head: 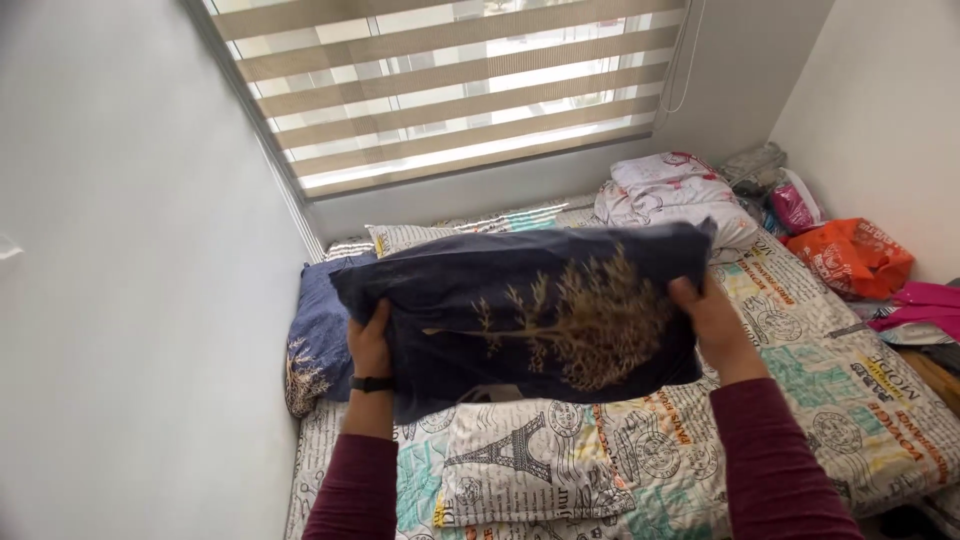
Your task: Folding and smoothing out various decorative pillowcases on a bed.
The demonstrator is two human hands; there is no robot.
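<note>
a small bedroom, striped blind above a bed (860, 420) with a patchwork quilt. the navy pillow (520, 310) with a gold tree print looks soft and light, best gripped at its ends. left hand (370, 345) and right hand (712, 322) each pinch one end, holding it above the bed; another navy pillow (318, 340) lies behind.

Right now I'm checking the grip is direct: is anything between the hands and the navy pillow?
No. The left hand and right hand each clasp an end of the navy pillow directly, above the patterned bedspread.
</note>
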